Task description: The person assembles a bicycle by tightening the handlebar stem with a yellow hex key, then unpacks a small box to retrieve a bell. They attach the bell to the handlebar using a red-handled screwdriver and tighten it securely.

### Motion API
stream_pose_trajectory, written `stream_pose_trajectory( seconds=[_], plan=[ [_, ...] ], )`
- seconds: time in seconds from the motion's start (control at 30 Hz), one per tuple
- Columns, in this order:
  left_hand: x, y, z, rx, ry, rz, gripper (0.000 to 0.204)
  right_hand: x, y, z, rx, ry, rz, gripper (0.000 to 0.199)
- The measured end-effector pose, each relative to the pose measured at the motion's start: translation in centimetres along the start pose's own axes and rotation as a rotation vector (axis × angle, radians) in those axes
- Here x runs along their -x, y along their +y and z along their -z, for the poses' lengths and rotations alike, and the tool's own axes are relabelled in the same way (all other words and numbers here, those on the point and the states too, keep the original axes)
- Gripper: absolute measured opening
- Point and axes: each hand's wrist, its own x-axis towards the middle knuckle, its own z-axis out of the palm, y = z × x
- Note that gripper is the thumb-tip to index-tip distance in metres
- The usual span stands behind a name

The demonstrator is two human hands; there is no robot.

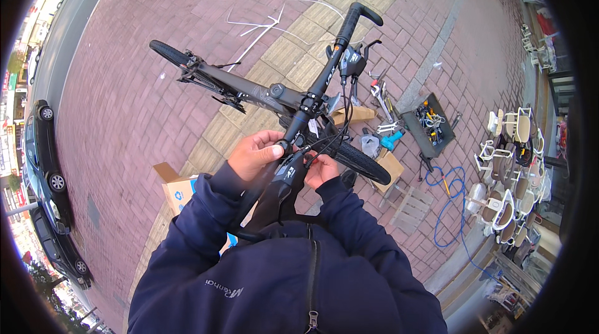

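Note:
A black bicycle (pixel 249 89) stands on brick paving below me, its handlebar (pixel 334 56) running from upper right down toward my chest. My left hand (pixel 254 154) is closed around the near part of the handlebar, just above the near shifter and brake lever (pixel 288 175). My right hand (pixel 322 168) sits under the bar beside that shifter, fingers pinched on something small and red among the black cables (pixel 340 131). The far grip (pixel 357 15) and far shifter (pixel 353 60) are free. The front tyre (pixel 362 162) shows below the bar.
A cardboard box (pixel 178 190) lies at my left. An open black toolbox (pixel 427 123), loose wrenches (pixel 380 100), a blue coiled hose (pixel 449 203) and a wooden pallet (pixel 412 209) lie to the right. White chairs (pixel 511 171) are stacked at far right. Parked cars (pixel 43 153) line the left road.

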Motion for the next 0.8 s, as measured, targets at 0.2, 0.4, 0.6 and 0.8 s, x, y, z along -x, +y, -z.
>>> stream_pose_trajectory(
  seconds=[0.2,0.4,0.6,0.8],
  plan=[
    [-0.7,-0.8,1.1,-0.078,0.008,0.012,0.051,0.3,0.0,0.0,0.01,-0.073,-0.069,0.046],
    [-1.5,-1.9,2.3,-0.198,-0.015,0.001,0.05,-1.0,-0.2,1.3,-0.089,-0.671,-0.181,0.039],
    [-2.1,-2.4,2.9,-0.18,-0.014,0.019,0.044,-2.7,0.0,2.5,0.03,-0.065,0.163,0.045],
    [-2.6,-2.9,3.4,-0.186,-0.026,0.019,0.046,-2.0,-0.7,2.7,-0.015,-0.575,-0.187,0.039]
  ],
)
